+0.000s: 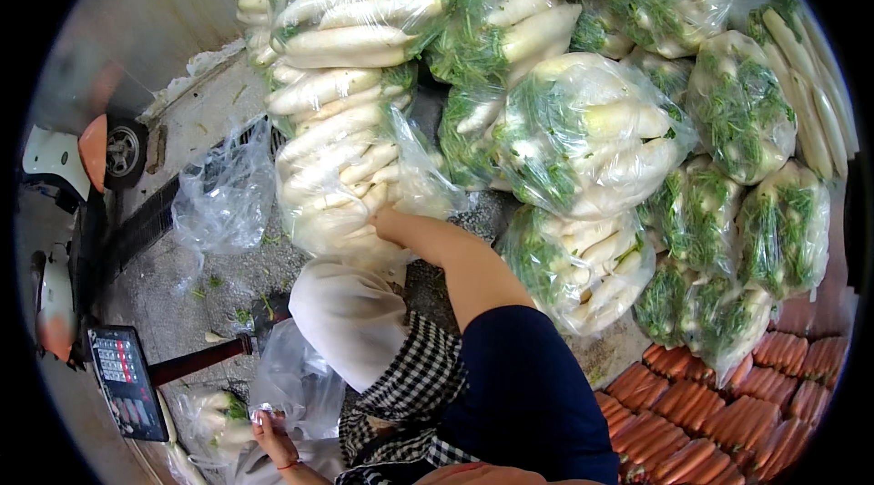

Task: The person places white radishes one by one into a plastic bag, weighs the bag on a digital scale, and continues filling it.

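Observation:
My left hand (274, 436), with a red string at the wrist, pinches the edge of a clear plastic bag (300, 376) at the lower left. My right arm stretches forward to an open clear bag of white daikon radishes (328, 205). Only the wrist of my right hand (386, 222) shows; the fingers are hidden among the radishes. A smaller bag of radishes (217, 417) with green tops lies beside my left hand. My knee, in light trousers (348, 321), is bent close to the open radish bag, under a black-and-white checked apron (410, 369).
Bagged daikon (587, 136) are stacked ahead and to the right. Bundled carrots (710, 410) lie at the lower right. A digital scale display (128, 382) stands on the left, near a crumpled plastic bag (225, 195) on the floor. A parked scooter's wheel (125, 151) is farther left.

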`<state>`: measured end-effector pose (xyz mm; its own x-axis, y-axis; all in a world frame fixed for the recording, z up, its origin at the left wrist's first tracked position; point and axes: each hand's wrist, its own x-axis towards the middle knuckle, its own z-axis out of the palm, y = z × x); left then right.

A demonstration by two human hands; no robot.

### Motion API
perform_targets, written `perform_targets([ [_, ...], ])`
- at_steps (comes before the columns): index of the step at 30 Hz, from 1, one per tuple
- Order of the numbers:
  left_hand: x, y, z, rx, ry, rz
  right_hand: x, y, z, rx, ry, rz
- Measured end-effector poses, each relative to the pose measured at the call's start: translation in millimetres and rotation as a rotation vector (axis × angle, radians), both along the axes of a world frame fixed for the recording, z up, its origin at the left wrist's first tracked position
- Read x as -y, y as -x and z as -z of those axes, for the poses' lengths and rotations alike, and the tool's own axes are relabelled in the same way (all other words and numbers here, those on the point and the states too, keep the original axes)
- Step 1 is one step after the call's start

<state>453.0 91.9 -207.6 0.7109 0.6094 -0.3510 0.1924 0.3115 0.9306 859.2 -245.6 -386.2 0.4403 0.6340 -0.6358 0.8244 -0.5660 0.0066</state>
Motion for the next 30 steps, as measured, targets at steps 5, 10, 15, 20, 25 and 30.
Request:
perform_targets([
  [5, -1.3, 0.7, -18.0, 0.100, 0.060, -0.048, 29.7, 2.8, -28.4, 0.059, -0.172, 0.076],
  [10, -9.6, -2.9, -18.5, 0.163, 0.066, -0.022, 91.3, -11.2, -53.3, -0.073, -0.555, 0.488],
  [15, 1.9, 3.3, -30.3, 0.256, 0.126, -0.079, 140.3, -15.3, -95.9, 0.239, -0.862, 0.758],
  [20, 8.2, 11.3, -47.7, 0.242, 0.118, -0.128, 138.1, 13.7, -133.0, 0.315, -1.297, 0.943],
  [25, 16.2, -1.6, -65.3, 0.234, 0.143, -0.176, 127.8, 50.9, -187.8, 0.261, -1.632, 1.066],
  [30, 18.1, -22.6, -100.7, 0.425, 0.256, 0.100, 139.3, 79.0, -268.2, 0.229, -1.860, 1.009],
])
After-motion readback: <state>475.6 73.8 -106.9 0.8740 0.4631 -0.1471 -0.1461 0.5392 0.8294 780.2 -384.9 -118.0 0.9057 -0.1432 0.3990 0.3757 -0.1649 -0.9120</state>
